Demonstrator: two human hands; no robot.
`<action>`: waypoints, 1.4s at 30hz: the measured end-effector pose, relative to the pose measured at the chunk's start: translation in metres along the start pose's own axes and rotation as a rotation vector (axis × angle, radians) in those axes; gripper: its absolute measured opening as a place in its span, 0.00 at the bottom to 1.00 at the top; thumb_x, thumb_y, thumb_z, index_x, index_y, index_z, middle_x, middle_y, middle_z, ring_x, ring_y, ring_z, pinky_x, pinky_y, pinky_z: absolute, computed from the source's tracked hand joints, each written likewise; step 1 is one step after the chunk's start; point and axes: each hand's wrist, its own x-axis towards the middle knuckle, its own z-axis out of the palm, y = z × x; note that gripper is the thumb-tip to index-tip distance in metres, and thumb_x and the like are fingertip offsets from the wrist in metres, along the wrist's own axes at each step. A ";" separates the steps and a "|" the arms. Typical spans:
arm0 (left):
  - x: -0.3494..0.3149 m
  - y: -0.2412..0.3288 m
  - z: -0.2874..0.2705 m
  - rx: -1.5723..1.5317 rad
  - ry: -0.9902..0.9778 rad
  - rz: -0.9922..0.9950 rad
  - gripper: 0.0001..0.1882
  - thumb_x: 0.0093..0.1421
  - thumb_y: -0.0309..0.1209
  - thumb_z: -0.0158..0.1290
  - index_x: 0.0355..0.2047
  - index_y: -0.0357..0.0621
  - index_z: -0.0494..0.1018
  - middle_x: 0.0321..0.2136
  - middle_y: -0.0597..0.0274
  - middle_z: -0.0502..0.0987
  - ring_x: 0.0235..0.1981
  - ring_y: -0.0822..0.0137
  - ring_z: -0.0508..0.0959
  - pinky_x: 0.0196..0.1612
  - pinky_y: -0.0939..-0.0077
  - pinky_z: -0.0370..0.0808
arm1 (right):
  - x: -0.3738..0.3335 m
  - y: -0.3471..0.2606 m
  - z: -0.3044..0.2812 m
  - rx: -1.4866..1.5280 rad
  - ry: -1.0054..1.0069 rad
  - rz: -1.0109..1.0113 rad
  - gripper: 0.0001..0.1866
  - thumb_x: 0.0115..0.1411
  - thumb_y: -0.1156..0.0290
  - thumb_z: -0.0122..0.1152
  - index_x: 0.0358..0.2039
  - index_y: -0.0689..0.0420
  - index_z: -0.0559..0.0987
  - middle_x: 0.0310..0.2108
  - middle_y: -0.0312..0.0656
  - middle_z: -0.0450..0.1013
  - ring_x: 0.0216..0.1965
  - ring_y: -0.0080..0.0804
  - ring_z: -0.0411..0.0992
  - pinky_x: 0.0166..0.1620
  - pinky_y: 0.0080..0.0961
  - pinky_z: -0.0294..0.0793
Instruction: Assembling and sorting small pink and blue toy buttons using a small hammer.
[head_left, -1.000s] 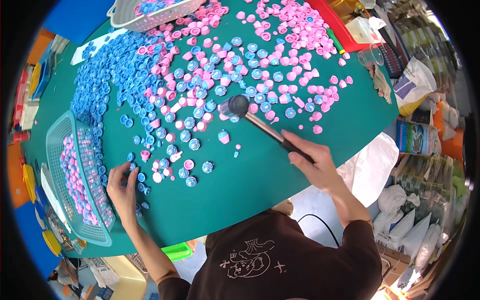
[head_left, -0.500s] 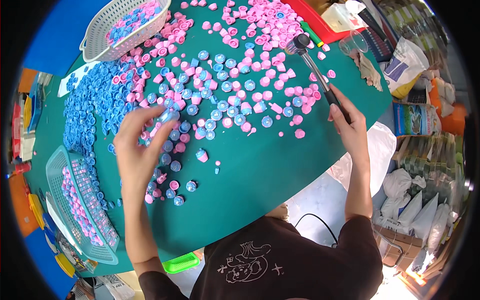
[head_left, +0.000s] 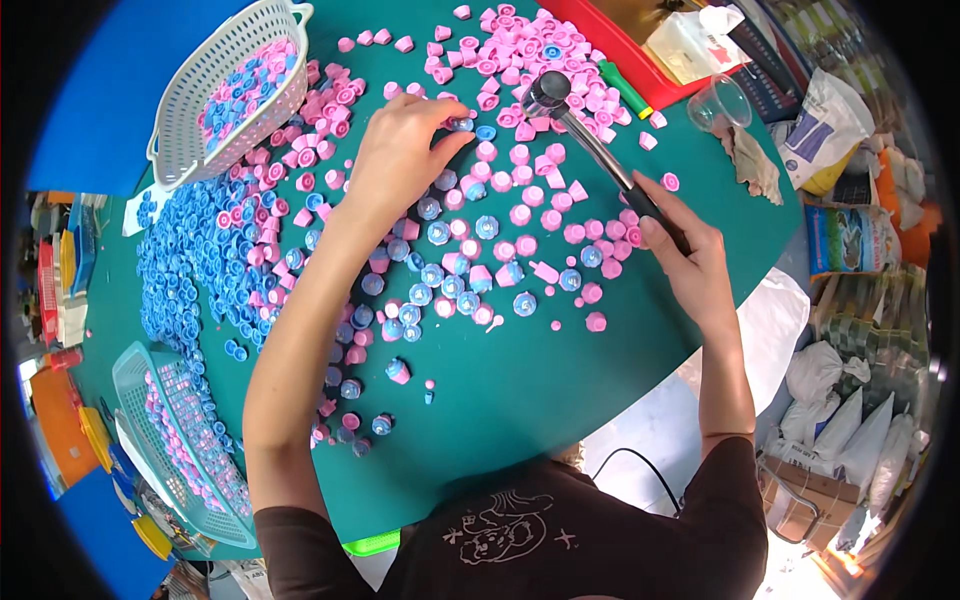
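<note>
My left hand reaches over the far middle of the table, thumb and fingertips closed round a small blue cap-shaped plastic piece. Beside it lies a blue ring-like piece. In my right hand is a hammer, gripped by its black handle. Its metal shaft slants up and left to a dark round head, raised over pink cup-shaped pieces. Nearer me are scattered several blue-topped pieces, some joined to pink cups.
A heap of blue caps spreads over the left of the green table. A white basket and a teal basket hold mixed pieces. At the far right are a red tray, a green marker-like stick and a clear cup.
My left hand has moved away from me and to the right, from the near-left blue pieces to the far middle. The hammer's head has shifted left, still in my right hand. The whole view has shifted slightly.
</note>
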 end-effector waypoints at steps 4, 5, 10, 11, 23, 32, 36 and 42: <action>0.009 -0.012 -0.003 -0.028 -0.002 -0.061 0.11 0.50 0.32 0.63 0.34 0.42 0.79 0.33 0.57 0.80 0.37 0.55 0.76 0.41 0.62 0.72 | 0.015 -0.001 0.000 -0.020 -0.018 -0.007 0.21 0.64 0.70 0.57 0.58 0.54 0.73 0.27 0.30 0.70 0.27 0.15 0.61 0.29 0.14 0.60; 0.010 -0.015 -0.005 -0.032 -0.008 -0.063 0.11 0.50 0.32 0.63 0.34 0.42 0.79 0.33 0.57 0.80 0.37 0.55 0.76 0.41 0.62 0.72 | 0.018 -0.004 -0.001 -0.028 -0.033 -0.002 0.21 0.64 0.70 0.57 0.58 0.54 0.73 0.27 0.30 0.70 0.27 0.15 0.61 0.30 0.15 0.60; 0.016 -0.026 -0.008 0.009 -0.009 -0.061 0.12 0.49 0.34 0.64 0.33 0.45 0.80 0.32 0.60 0.77 0.37 0.57 0.73 0.41 0.64 0.71 | 0.036 0.000 0.005 -0.023 -0.048 -0.034 0.21 0.64 0.68 0.58 0.58 0.54 0.73 0.27 0.31 0.70 0.27 0.16 0.61 0.30 0.16 0.62; 0.015 -0.026 -0.006 0.009 -0.027 -0.043 0.11 0.49 0.35 0.64 0.33 0.46 0.80 0.32 0.61 0.77 0.36 0.57 0.73 0.41 0.64 0.71 | 0.039 -0.001 0.007 -0.017 -0.065 -0.026 0.21 0.64 0.68 0.58 0.58 0.54 0.73 0.27 0.32 0.70 0.27 0.16 0.62 0.31 0.16 0.62; 0.011 -0.028 -0.002 -0.006 -0.063 -0.069 0.15 0.48 0.35 0.66 0.36 0.46 0.79 0.33 0.63 0.77 0.38 0.60 0.73 0.43 0.66 0.71 | 0.049 -0.006 0.022 -0.048 -0.110 -0.077 0.21 0.64 0.68 0.57 0.58 0.53 0.73 0.29 0.34 0.73 0.26 0.18 0.64 0.31 0.18 0.66; 0.009 -0.046 -0.031 -0.046 -0.032 -0.156 0.14 0.49 0.37 0.65 0.35 0.46 0.81 0.34 0.62 0.78 0.40 0.59 0.74 0.44 0.67 0.71 | 0.059 -0.024 0.024 -0.002 -0.049 -0.240 0.22 0.65 0.69 0.56 0.59 0.56 0.71 0.27 0.33 0.70 0.27 0.17 0.64 0.34 0.15 0.65; 0.008 -0.045 -0.045 -0.034 -0.053 -0.137 0.12 0.52 0.35 0.63 0.35 0.46 0.81 0.33 0.61 0.77 0.37 0.60 0.75 0.43 0.67 0.71 | 0.056 -0.024 0.022 0.021 -0.042 -0.160 0.22 0.65 0.72 0.55 0.60 0.57 0.70 0.28 0.31 0.70 0.27 0.16 0.63 0.32 0.14 0.64; -0.038 -0.006 -0.143 -0.117 0.132 -0.402 0.11 0.56 0.31 0.61 0.37 0.39 0.80 0.34 0.63 0.79 0.35 0.72 0.75 0.40 0.77 0.71 | 0.015 -0.028 0.008 0.019 -0.154 -0.165 0.23 0.62 0.68 0.58 0.57 0.60 0.72 0.29 0.32 0.70 0.26 0.15 0.63 0.28 0.12 0.62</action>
